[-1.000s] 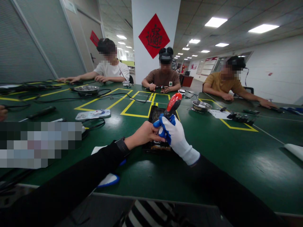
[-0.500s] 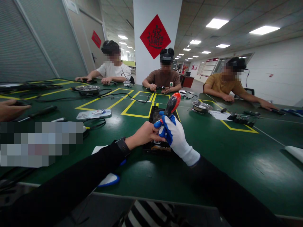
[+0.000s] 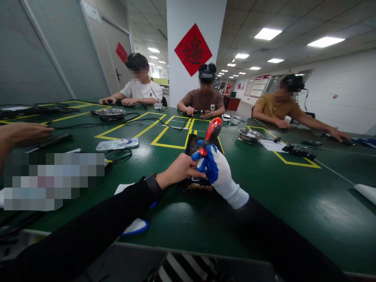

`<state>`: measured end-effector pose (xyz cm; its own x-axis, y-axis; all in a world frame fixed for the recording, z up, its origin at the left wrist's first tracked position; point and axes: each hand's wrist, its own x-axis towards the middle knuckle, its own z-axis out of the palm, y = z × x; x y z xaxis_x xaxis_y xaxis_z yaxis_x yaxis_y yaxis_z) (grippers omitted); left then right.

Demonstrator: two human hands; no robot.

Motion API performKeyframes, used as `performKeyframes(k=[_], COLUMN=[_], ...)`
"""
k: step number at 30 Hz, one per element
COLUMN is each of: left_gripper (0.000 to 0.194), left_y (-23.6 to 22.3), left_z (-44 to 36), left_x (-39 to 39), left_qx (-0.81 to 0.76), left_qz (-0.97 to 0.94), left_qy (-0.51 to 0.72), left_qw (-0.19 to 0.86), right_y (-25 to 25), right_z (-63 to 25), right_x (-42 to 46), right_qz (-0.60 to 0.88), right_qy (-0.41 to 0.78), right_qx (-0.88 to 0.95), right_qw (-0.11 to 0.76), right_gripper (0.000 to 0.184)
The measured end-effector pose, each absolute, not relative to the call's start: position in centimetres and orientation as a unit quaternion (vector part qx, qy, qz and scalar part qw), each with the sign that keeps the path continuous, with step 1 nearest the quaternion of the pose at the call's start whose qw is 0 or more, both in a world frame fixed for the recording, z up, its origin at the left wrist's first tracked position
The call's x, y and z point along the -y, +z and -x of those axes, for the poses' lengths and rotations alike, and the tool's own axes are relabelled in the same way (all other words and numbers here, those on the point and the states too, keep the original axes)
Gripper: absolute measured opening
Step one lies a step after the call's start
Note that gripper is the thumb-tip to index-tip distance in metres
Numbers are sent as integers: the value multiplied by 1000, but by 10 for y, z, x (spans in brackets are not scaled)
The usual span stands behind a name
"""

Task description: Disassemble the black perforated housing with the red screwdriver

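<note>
Red and black handle (image 3: 213,131) of a hand tool, probably a screwdriver, rises from the gloved fingers of the right hand (image 3: 219,168), its top leaning to the right. Those fingers, in white cloth with a blue coating, are curled tightly round its lower part. Bare and ungloved, the left hand (image 3: 182,170) meets them from the left, thumb and forefinger close together; what they pinch, if anything, cannot be told. Directly beneath both sets of fingers, and reaching a little beyond them, an open black case (image 3: 192,144) lies on a green table (image 3: 279,211). The work appears to be under way: the case's inside is exposed and the tool is in hand above it, but the tool's tip is hidden, so what is finished and how much is left are unclear. Dark and brownish parts show inside the case around the fingers. Well beyond the fingertips stand two shiny metal bowls, the left bowl (image 3: 110,113) and the right bowl (image 3: 250,135), their contents too small to name. Left of the fingers and slightly beyond, a shallow pale tray (image 3: 101,146) bears something whitish and blue. Nearer the body than the fingers, a loose glove (image 3: 136,226) lies below the left forearm
</note>
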<state>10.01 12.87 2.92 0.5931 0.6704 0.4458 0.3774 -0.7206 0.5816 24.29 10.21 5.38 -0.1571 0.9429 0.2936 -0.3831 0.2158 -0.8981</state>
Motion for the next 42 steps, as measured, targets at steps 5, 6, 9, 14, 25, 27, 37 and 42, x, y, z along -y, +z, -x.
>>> performKeyframes(k=[5,6,9,14,25,27,37,42], left_gripper=[42,42,41,41,41,42,37,36], left_y=[29,29,28,28,31,31,33,31], left_z=[-101,-100,-100,-100,-101,-101,-102,-102], left_x=[-128,-128,-128,-129,-127,-127,-125,-124], left_qx=[-308,-309,-312,-313,-314,-323,-308,-312], left_qz=[-865,-865,-865,-866,-869,-867,-865,-862], left_qy=[317,314,312,312,312,308,330,324], left_qw=[236,238,238,235,221,224,222,235], right_y=[51,50,47,51,56,57,50,51], right_z=[-242,-241,-242,-245,-243,-244,-244,-244], right_x=[-103,-103,-104,-103,-98,-98,-103,-100], right_qz=[259,264,281,253,287,269,275,252], right_qy=[567,556,537,585,548,562,563,558], right_qx=[513,514,514,504,513,522,510,528], right_qw=[590,597,607,583,595,583,590,589], right_gripper=[26,26,27,31,27,29,32,31])
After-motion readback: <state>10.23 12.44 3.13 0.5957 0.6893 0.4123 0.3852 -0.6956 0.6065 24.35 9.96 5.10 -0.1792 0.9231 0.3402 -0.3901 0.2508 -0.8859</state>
